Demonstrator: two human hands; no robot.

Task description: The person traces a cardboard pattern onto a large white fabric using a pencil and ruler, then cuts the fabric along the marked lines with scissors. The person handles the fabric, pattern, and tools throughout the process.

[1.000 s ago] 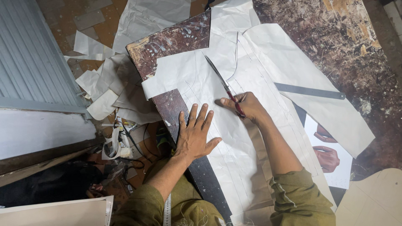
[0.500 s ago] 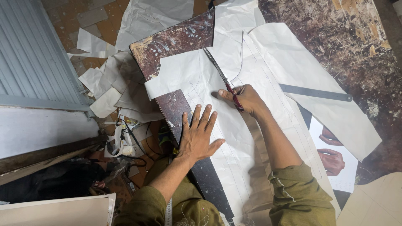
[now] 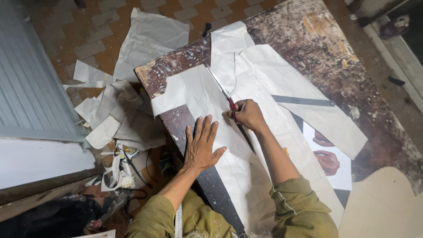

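Right-hand grip (image 3: 247, 114) pinching scissors (image 3: 224, 94) on white cloth (image 3: 246, 167); left hand (image 3: 200, 145) spread flat beside.

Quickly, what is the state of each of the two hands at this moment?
Left hand: open, fingers spread, pressing flat on the white fabric.
Right hand: closed around the red handles of the scissors, blades lying on the fabric.

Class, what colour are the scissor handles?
Red, on the scissors in the right hand; head view.
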